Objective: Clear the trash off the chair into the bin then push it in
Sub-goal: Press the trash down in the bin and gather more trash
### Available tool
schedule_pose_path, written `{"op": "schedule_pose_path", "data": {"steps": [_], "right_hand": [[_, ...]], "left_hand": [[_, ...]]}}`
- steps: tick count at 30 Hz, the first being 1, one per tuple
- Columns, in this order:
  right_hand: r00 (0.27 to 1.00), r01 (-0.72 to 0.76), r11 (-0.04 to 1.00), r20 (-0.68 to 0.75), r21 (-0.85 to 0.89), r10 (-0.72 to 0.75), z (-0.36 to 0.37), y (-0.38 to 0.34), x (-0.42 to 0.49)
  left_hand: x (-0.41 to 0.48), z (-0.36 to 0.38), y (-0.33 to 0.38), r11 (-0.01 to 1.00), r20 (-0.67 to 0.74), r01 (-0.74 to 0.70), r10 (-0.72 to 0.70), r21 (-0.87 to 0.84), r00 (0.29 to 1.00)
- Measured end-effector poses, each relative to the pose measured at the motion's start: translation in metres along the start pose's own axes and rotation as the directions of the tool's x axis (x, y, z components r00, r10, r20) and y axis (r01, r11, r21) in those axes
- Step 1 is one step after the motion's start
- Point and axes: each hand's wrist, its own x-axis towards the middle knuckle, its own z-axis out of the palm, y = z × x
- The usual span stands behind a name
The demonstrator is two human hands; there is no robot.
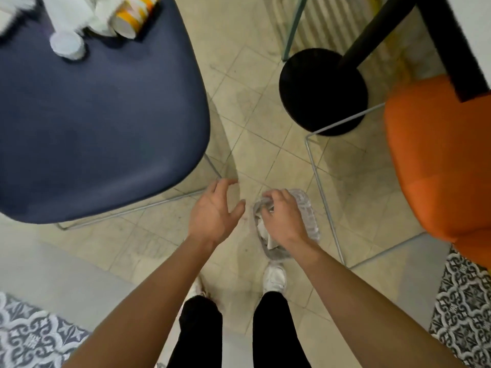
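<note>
A dark blue chair seat (101,123) fills the upper left. At its far end lie crumpled white paper (66,45) and a tipped orange-and-white paper cup (132,15). My right hand (281,219) grips a clear plastic container (308,213) with crumpled white scraps inside, held above the floor in front of my feet. My left hand (215,211) hovers beside it with relaxed, spread fingers, holding nothing. No bin is in view.
An orange chair (438,160) with thin wire legs stands at the right. A black round table base (322,91) and its post sit at the upper middle. Patterned rugs lie at the lower left (32,333) and lower right (462,301).
</note>
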Motion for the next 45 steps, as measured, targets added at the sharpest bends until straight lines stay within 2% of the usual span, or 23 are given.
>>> {"op": "schedule_pose_path", "data": {"steps": [5, 13, 26, 30, 38, 41, 45], "right_hand": [[0.995, 0.093, 0.995, -0.032, -0.036, -0.094, -0.001, -0.067, 0.001], [0.966, 0.234, 0.971, -0.1, -0.04, -0.237, 0.003, -0.162, 0.019], [0.95, 0.312, 0.947, -0.012, -0.082, -0.314, 0.005, -0.245, 0.114], [0.941, 0.338, 0.937, 0.042, -0.09, -0.336, 0.0, -0.26, 0.146], [0.901, 0.434, 0.891, 0.062, -0.133, -0.429, -0.007, -0.307, 0.219], [0.885, 0.465, 0.875, 0.057, -0.134, -0.461, -0.006, -0.324, 0.24], [0.868, 0.495, 0.859, 0.021, -0.134, -0.497, -0.006, -0.345, 0.26]], "left_hand": [[0.0, -0.07, -0.025, 1.0, -0.101, -0.021, 0.021, 0.005, 0.995], [0.015, -0.148, -0.065, 0.999, -0.225, 0.045, -0.042, 0.01, 0.974], [0.088, -0.195, -0.109, 0.973, -0.278, 0.217, -0.229, -0.073, 0.933], [0.118, -0.213, -0.117, 0.96, -0.261, 0.278, -0.277, -0.034, 0.925], [0.178, -0.25, -0.128, 0.927, -0.368, 0.375, -0.339, 0.029, 0.866], [0.195, -0.257, -0.134, 0.919, -0.411, 0.388, -0.331, 0.063, 0.85], [0.217, -0.261, -0.147, 0.907, -0.409, 0.383, -0.286, 0.177, 0.866]]}}
